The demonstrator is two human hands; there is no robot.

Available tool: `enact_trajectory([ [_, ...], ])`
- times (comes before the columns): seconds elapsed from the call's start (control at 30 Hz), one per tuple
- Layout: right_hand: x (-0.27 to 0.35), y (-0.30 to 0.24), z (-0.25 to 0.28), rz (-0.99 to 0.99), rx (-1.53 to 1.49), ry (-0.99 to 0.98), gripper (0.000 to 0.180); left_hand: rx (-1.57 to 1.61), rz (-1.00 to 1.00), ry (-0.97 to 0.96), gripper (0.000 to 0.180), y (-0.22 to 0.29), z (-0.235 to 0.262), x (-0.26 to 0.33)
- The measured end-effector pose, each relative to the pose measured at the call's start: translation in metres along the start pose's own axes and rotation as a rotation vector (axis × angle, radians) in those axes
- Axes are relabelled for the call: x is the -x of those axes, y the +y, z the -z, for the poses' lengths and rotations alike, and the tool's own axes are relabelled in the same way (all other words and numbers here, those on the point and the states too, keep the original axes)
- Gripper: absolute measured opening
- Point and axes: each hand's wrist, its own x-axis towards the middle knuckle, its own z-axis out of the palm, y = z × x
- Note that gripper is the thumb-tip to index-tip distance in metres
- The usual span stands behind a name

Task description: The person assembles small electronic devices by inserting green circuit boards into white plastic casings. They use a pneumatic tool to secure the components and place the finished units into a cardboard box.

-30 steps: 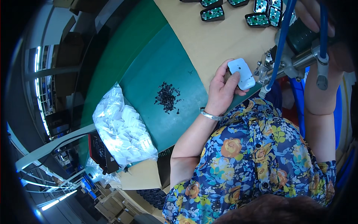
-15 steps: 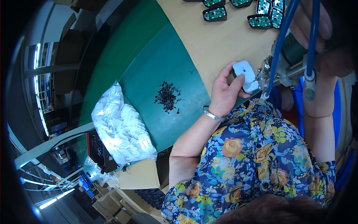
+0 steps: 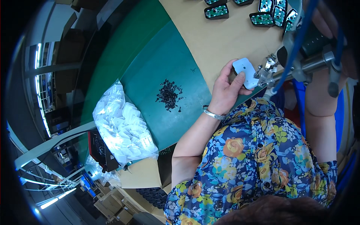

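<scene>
Left hand (image 3: 227, 90): closed round white casing (image 3: 245, 69)
Right hand (image 3: 325, 22): partly behind blue hose (image 3: 298, 43), metal tool (image 3: 311, 68); can't tell grip
Green mat (image 3: 178, 127): black bits (image 3: 168, 93), plastic bag (image 3: 122, 123)
Beyond: circuit boards (image 3: 261, 18)

Brown cardboard boxes (image 3: 110, 205) are stacked at lower left, near a glowing tube lamp (image 3: 58, 199). A pale bar (image 3: 48, 146) (perhaps bent only by the fisheye) slants above them. Dark, bumpy pieces (image 3: 152, 197) show just below a tan cardboard flap (image 3: 140, 175).

R grip (image 3: 327, 22) partly hidden behind blurry blue hose (image 3: 296, 48), top PCB units (image 3: 243, 2) cut off @ upper edge.
</scene>
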Motion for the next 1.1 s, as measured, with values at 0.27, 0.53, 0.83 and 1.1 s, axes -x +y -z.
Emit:
enact_trajectory([
  [0.27, 0.002, -0.001, -0.002, -0.020, 0.013, 0.006, 0.042, 0.127, 0.004, -0.070, 0.043, -0.009, -0.003, -0.007],
  [0.53, 0.002, -0.004, -0.004, -0.038, 0.021, 0.017, 0.042, 0.152, 0.006, -0.028, 0.041, -0.006, -0.009, -0.009],
  [0.83, 0.002, 0.000, -0.014, -0.075, 0.002, 0.016, 0.042, 0.030, -0.062, 0.085, 0.036, 0.001, 0.004, 0.002],
  [1.1, -0.002, -0.003, -0.020, -0.133, -0.002, 0.026, 0.043, 0.027, -0.111, 0.256, 0.025, 0.019, 0.042, 0.030],
])
